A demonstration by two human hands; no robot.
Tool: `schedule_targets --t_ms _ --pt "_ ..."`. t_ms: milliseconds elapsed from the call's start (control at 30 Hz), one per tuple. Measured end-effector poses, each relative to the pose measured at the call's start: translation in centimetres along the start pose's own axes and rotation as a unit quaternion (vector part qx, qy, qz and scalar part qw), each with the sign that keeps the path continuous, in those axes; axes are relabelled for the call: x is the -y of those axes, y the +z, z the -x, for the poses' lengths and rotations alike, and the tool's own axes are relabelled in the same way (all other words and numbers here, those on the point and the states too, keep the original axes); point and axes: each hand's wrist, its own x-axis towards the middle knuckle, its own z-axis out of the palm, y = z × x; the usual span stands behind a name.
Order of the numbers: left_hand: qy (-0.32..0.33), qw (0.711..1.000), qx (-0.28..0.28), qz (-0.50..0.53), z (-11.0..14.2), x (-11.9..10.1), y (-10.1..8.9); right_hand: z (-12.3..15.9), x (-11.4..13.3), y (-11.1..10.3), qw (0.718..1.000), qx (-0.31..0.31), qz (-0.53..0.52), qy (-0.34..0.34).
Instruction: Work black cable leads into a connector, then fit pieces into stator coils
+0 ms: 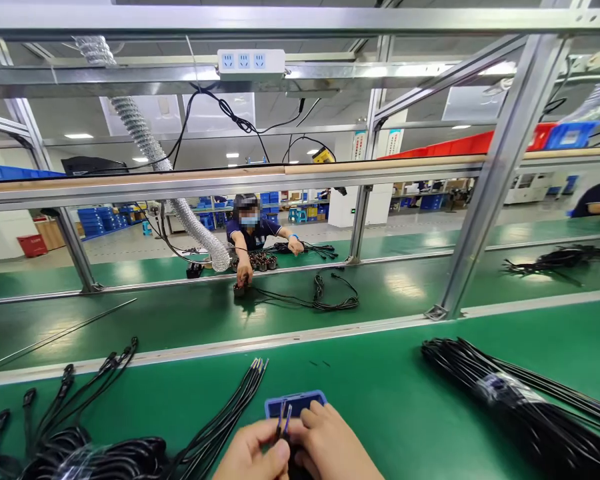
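My left hand (254,451) pinches the end of a black cable between thumb and forefinger. Thin inner wires (288,413), at least one of them blue, stick up from that end. From the other side, the curled fingers of my right hand (336,443) close on the same cable end. Just beyond my hands is a small blue tray (322,395), partly hidden by them. To the left, a fan of black cables (230,407) lies with bare wire tips pointing away from me. Most of the held cable is out of sight.
A wrapped cable bundle (480,373) lies to the right. Coiled cables with plugs (105,453) lie at left. Metal posts (500,180) and rails frame the green bench (380,380). Opposite, a co-worker's hand (245,270) reaches over a dark part beside a looped cable (335,305).
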Motion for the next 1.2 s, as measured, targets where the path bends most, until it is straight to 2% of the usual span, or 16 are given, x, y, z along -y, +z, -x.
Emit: schedule_targets --t_ms 133,267,367,500,667,800,1067,1200 --pt "0.001 0.998 -0.05 0.026 -1.2 -0.5 0.8 -0.2 0.1 -0.5 0.998 -0.005 -0.064 0.018" --pt "-0.014 0.995 -0.077 -0.054 -2.2 -1.7 1.3 0.0 -0.1 -2.5 0.982 -0.049 -0.173 0.053" --pt "-0.025 0.991 -0.104 -0.084 -2.5 -2.2 1.2 0.1 -0.3 -3.6 0.961 -0.103 -0.248 0.072" --pt "-0.007 0.988 -0.13 -0.079 -2.1 -2.3 0.9 0.3 -0.3 -4.3 0.923 -0.185 -0.332 0.062" --pt "0.033 0.983 -0.151 -0.103 -1.5 -2.2 0.6 0.2 0.3 -4.7 0.913 -0.255 -0.317 0.037" --pt "0.046 0.983 -0.143 -0.105 -1.5 -2.2 0.7 0.2 0.6 -4.9 0.91 -0.285 -0.299 0.032" --pt "0.039 0.985 -0.139 -0.091 -1.4 -2.1 0.7 0.2 1.0 -4.2 0.914 -0.278 -0.296 0.025" --pt "0.019 0.987 -0.14 -0.077 -1.4 -1.8 0.7 0.1 0.8 -4.2 0.897 -0.281 -0.338 0.038"
